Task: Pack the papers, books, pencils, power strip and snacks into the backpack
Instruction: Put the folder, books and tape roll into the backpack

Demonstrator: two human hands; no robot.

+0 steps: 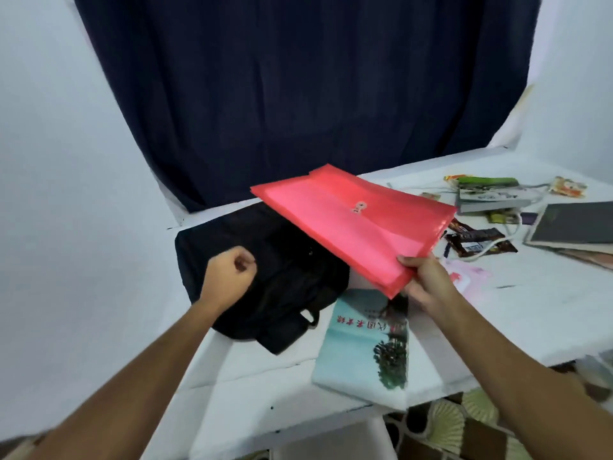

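Note:
A black backpack [282, 277] lies flat on the white table [497, 327]. My left hand [229, 277] is over its left part, fingers curled as if pinching the fabric or a zip; what it holds is hidden. My right hand [428, 280] grips the near corner of a red plastic document folder [355, 224], held tilted in the air above the backpack's right side. A pale blue-green book [365, 346] lies on the table below the folder.
At the right of the table lie snack packets [477, 242], a white cable [487, 252], a stack of books [487, 195] and a dark-covered notebook [577, 224]. A dark curtain [298, 94] hangs behind. The table's front edge is near, patterned floor below.

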